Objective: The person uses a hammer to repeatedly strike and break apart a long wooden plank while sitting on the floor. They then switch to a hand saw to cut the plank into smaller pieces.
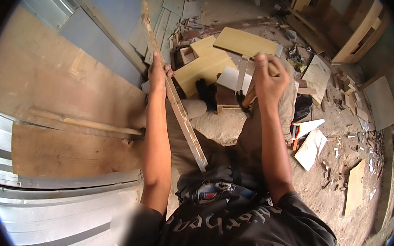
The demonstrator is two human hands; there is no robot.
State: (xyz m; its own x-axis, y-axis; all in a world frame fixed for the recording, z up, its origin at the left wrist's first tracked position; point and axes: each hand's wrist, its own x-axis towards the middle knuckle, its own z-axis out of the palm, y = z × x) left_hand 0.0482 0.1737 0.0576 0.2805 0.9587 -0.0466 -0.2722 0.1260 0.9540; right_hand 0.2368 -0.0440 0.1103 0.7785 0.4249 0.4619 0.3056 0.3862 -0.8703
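My left hand (157,76) is closed around a long, thin wooden strip (179,106). The strip slants from beyond the hand down to my lap, its surface rough and patchy. To the right, my right hand (270,76) is raised in a fist around a brown wooden handle. This looks like a hammer (249,98), its dark head pointing down and left above my knee; the fist hides part of the handle. Yellowish boards (205,70) and a white-topped piece (233,79) lie on the floor beyond my legs.
A large brown panel (60,64) and corrugated metal sheeting (60,214) stand close on my left. Wood offcuts and debris (352,97) litter the floor at right. A loose board (355,188) lies nearer on that side. Wooden frames (360,38) lean at the far right.
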